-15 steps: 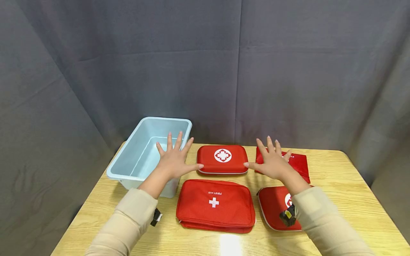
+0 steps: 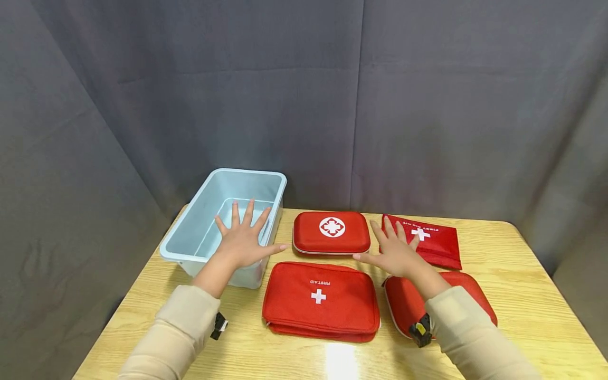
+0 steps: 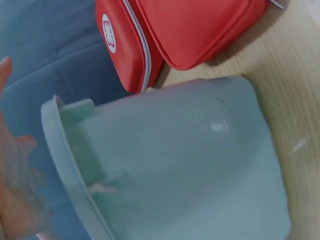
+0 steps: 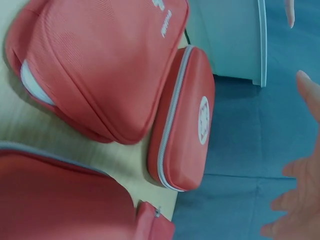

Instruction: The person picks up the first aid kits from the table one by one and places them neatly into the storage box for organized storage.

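Note:
My left hand [image 2: 241,244] hovers with fingers spread, overlapping the right side of a light blue plastic tub [image 2: 189,224] in the head view. My right hand [image 2: 395,252], fingers also spread, hangs over the gap between several red first aid cases. The hard zip case with a round white emblem [image 2: 307,232] lies at the back middle. In front of it is the soft first aid bag [image 2: 320,311] with a white cross. A flat red pouch [image 2: 442,244] lies at the back right, and another zip case [image 2: 467,295] is partly hidden under my right forearm. Both hands hold nothing.
All of it stands on a light wooden table [image 2: 518,311] backed by a grey curtain [image 2: 427,105]. The tub's wall [image 3: 190,160] fills much of the left wrist view. A small black device [image 2: 420,331] sits under the right wrist.
Both spread hands have shifted left, the left one away from the hard case. More of the flat pouch and its white cross now shows beside my right hand.

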`<state>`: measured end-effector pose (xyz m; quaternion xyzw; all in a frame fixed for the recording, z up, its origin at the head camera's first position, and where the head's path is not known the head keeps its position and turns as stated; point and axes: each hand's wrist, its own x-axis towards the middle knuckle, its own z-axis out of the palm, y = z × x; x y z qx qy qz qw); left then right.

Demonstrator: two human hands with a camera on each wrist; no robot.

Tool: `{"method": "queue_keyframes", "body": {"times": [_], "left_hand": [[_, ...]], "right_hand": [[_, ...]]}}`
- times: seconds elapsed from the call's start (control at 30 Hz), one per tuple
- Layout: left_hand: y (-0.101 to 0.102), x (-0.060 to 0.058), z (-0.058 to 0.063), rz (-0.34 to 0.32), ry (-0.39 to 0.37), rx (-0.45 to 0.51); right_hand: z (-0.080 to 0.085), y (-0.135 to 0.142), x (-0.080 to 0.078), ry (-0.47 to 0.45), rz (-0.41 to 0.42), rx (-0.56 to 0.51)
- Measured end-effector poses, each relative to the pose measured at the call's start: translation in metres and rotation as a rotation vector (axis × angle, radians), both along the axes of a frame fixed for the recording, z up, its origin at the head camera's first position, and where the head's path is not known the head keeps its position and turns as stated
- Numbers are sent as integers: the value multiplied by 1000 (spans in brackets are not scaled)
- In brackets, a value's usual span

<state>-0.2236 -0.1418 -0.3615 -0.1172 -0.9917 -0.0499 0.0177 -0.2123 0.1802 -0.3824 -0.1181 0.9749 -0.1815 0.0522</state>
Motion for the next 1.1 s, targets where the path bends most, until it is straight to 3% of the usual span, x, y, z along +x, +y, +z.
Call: {"method": "queue_keyframes", "body": {"times": [0.4,0.73,1.1], "left_hand": [[-26,12,-6,37,-54,42],[-46,10,-3,45,-64,22],[-80,13,-6,34,-38,38]], "right_hand": [[-23,-8,8,-45,33,-11],[-43,-16,5,-105,26,-35],[-63,-14,-1,-144,133,-97]]}}
